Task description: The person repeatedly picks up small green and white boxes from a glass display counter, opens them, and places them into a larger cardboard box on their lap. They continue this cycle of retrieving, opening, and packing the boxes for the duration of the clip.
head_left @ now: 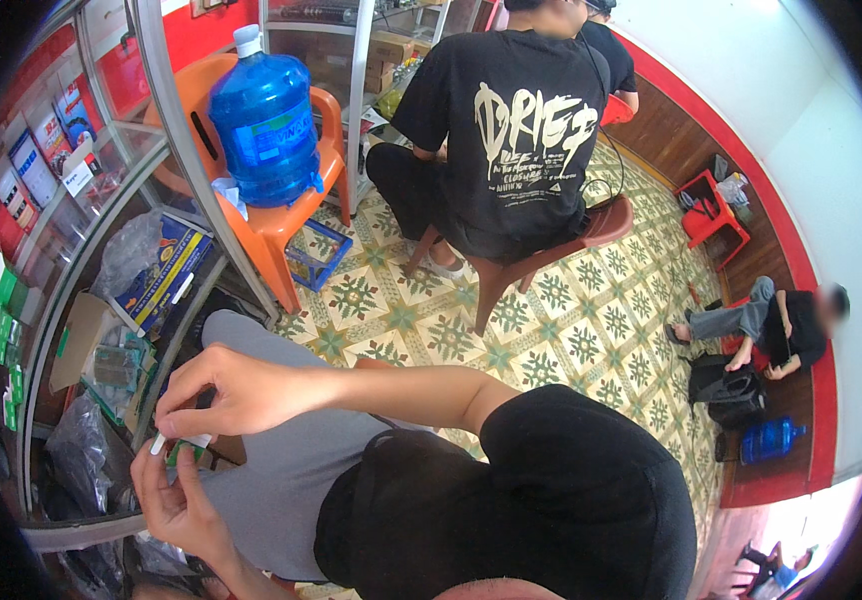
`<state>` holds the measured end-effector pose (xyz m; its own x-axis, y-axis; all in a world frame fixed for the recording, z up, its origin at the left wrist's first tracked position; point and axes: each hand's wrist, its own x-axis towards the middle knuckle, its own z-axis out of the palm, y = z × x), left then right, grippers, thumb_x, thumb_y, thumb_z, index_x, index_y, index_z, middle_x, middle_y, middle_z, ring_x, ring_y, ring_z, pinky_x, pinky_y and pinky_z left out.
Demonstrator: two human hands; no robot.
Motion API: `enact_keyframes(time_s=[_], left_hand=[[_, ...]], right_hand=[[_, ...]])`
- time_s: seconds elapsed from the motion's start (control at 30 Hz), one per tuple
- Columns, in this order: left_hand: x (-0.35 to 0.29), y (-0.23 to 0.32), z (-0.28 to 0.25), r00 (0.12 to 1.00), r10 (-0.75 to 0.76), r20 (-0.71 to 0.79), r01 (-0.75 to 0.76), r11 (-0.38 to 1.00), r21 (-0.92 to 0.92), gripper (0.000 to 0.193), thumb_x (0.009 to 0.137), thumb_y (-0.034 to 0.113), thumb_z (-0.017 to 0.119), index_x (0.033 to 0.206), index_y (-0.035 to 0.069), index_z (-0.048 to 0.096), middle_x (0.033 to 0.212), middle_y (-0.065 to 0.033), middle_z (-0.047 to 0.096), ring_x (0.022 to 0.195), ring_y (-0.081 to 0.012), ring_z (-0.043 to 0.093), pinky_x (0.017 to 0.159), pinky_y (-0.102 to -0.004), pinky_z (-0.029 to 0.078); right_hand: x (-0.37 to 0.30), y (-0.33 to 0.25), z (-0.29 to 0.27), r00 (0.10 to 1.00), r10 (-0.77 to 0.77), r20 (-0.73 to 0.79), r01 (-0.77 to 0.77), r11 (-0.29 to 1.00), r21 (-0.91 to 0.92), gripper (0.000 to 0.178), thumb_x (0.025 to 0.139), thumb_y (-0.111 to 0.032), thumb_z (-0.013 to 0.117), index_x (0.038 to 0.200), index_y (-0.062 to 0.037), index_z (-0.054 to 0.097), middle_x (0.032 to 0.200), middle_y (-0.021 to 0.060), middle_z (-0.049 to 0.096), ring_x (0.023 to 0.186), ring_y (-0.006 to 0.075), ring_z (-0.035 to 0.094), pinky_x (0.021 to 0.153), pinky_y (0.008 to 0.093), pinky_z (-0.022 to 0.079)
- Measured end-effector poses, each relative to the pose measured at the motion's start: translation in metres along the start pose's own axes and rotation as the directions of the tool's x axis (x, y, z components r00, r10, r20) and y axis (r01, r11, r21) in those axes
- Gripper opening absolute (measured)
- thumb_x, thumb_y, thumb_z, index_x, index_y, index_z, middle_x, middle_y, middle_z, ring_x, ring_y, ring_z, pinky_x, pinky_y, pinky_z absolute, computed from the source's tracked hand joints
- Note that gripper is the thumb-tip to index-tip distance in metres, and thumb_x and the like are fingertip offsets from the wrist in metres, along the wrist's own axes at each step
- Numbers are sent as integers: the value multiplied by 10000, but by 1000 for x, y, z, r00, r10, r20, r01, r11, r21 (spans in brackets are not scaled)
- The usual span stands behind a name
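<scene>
My right hand [241, 390] reaches in from the right, its thumb and fingertips pinched together at a small white piece [158, 443], too small to name. Just below it, my left hand [176, 505] is raised with its fingers bent and thumb up. A small green-and-white piece [187, 452], like a packet or card, shows at the left thumb, partly hidden by the fingers. The two hands nearly touch, over my grey-trousered leg [286, 480] and beside the glass cabinet.
A glass cabinet [101, 225] with boxes and plastic bags stands at left. An orange chair [276, 225] bears a blue water bottle [266, 130]. In front, a person in black [521, 140] sits on a brown chair [601, 225]; another sits far right [801, 330]. The floor is patterned tile [431, 330].
</scene>
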<state>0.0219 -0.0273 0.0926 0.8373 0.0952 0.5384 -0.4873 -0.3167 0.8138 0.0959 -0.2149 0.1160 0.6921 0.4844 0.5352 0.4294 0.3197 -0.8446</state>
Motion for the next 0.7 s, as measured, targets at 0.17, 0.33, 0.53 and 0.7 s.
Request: enact_keyframes(time_s=[0.17,0.33,0.53,0.7], left_hand=[[0,-4,0,999,14,-37,-16,998,-67,255,935,-93,596,1187,-81,556,1200,-178,577,1075,-227,617,874,-304,560],[-1,-9,-3,988,-87,-123,59,975,-216,272,962,-19,601,1222,-54,529,1187,-191,592,1070,-220,618,849,-298,570],[3,-6,-8,986,-159,-48,154,984,-94,201,1006,60,558,1167,-59,572,1200,-176,592,1032,-220,633,773,-282,599],[3,-12,-9,1000,-13,-26,11,995,-95,170,1002,47,552,1130,-55,595,1222,-183,577,1021,-222,637,754,-294,626]], right_hand=[[1,-13,2,979,199,30,-201,954,221,228,909,-100,696,1050,79,698,978,135,649,820,149,664,592,243,602],[2,-13,2,990,141,28,-143,968,205,210,906,-80,687,1041,82,697,975,139,648,773,156,671,588,242,602],[3,-15,-1,998,63,21,-65,988,142,178,896,-59,677,1008,77,706,960,151,659,759,169,679,577,248,588],[3,-14,-2,999,13,43,-17,996,87,167,895,-50,671,1001,71,713,969,147,667,739,176,682,577,249,584]])
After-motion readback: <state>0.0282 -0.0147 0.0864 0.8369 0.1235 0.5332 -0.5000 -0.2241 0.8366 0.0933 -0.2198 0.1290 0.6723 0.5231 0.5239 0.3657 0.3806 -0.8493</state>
